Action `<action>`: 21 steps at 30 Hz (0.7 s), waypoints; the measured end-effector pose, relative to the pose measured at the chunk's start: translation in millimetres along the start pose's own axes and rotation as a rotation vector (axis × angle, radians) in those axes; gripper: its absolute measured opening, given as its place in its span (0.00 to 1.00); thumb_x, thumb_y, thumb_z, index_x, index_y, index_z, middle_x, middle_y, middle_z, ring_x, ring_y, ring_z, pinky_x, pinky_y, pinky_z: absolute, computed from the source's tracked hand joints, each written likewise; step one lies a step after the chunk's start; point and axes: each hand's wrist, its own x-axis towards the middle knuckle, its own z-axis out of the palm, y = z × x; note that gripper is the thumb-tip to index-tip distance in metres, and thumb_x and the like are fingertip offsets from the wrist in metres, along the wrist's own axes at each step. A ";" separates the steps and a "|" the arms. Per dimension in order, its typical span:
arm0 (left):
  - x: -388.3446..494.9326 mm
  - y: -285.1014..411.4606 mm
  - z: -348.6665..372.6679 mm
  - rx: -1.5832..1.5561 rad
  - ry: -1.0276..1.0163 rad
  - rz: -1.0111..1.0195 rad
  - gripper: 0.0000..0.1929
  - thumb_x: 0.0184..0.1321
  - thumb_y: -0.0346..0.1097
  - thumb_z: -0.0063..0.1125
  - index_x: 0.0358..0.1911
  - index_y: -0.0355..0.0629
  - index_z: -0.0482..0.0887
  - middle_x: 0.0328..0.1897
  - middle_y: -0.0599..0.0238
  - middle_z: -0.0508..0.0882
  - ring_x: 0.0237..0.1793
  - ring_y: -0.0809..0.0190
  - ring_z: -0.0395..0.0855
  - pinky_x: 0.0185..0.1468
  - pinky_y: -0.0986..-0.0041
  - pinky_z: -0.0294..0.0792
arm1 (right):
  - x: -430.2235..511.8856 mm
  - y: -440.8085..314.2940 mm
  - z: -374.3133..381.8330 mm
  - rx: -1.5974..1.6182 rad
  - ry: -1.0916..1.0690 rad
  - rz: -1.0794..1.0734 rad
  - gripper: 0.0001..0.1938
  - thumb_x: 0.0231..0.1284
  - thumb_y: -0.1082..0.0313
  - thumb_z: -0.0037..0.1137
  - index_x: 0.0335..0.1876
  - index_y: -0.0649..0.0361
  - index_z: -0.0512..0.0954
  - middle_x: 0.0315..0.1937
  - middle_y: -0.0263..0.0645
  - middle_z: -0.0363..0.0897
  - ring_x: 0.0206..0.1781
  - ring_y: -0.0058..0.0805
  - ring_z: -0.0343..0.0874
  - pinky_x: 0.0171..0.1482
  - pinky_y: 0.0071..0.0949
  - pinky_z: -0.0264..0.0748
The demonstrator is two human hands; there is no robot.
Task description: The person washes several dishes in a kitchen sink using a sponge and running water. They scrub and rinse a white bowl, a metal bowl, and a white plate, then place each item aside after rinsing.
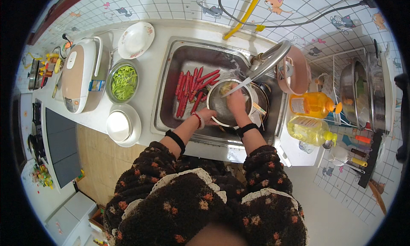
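Observation:
Water runs from the curved metal faucet (270, 62) into a round pale-rimmed bowl (221, 110) in the steel sink (163, 95). My left hand (206, 116) grips the bowl's lower left rim. My right hand (236, 100) reaches inside the bowl, under the stream, at something yellowish that is mostly hidden; its grip is unclear. Several red wrapped sausages (184, 94) lie in the sink, left of the bowl. A dark-rimmed pan (264, 97) and chopsticks (259, 108) are partly visible to the bowl's right.
Left of the sink are a glass bowl of cut green vegetables (123, 82), a floral plate (136, 40), stacked white bowls (119, 127) and a rice cooker (81, 76). To the right stand a pink basin (301, 71), an orange soap bottle (309, 105) and a yellow one (306, 130).

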 end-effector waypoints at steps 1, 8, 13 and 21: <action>0.7 -0.7 1.0 -0.007 -0.002 0.017 0.16 0.59 0.26 0.51 0.51 0.34 0.71 0.48 0.51 0.79 0.45 0.49 0.84 0.44 0.59 0.84 | -0.6 -10.0 5.2 0.180 0.060 -0.054 0.14 0.62 0.62 0.50 0.45 0.65 0.69 0.39 0.53 0.76 0.46 0.56 0.77 0.48 0.42 0.74; 0.1 0.9 -20.2 0.106 -0.065 0.119 0.12 0.57 0.25 0.53 0.45 0.34 0.73 0.39 0.55 0.81 0.40 0.52 0.86 0.42 0.60 0.85 | -30.8 -34.6 3.8 0.241 -0.415 -0.270 0.14 0.55 0.67 0.51 0.45 0.63 0.69 0.46 0.50 0.68 0.52 0.53 0.71 0.52 0.45 0.70; -1.5 -1.4 -23.3 0.100 -0.041 -0.010 0.20 0.53 0.22 0.54 0.53 0.38 0.73 0.48 0.57 0.81 0.46 0.53 0.83 0.47 0.55 0.82 | 2.4 -22.3 -31.7 -0.354 -0.244 -0.791 0.08 0.54 0.68 0.50 0.39 0.56 0.74 0.40 0.40 0.71 0.46 0.39 0.77 0.44 0.36 0.77; -38.2 5.5 -11.4 0.013 0.107 0.325 0.26 0.57 0.26 0.47 0.61 0.42 0.61 0.58 0.54 0.74 0.49 0.49 0.81 0.45 0.54 0.83 | -9.7 16.4 -16.4 -0.819 0.006 -0.349 0.09 0.57 0.64 0.51 0.42 0.54 0.76 0.34 0.36 0.76 0.32 0.33 0.80 0.29 0.32 0.78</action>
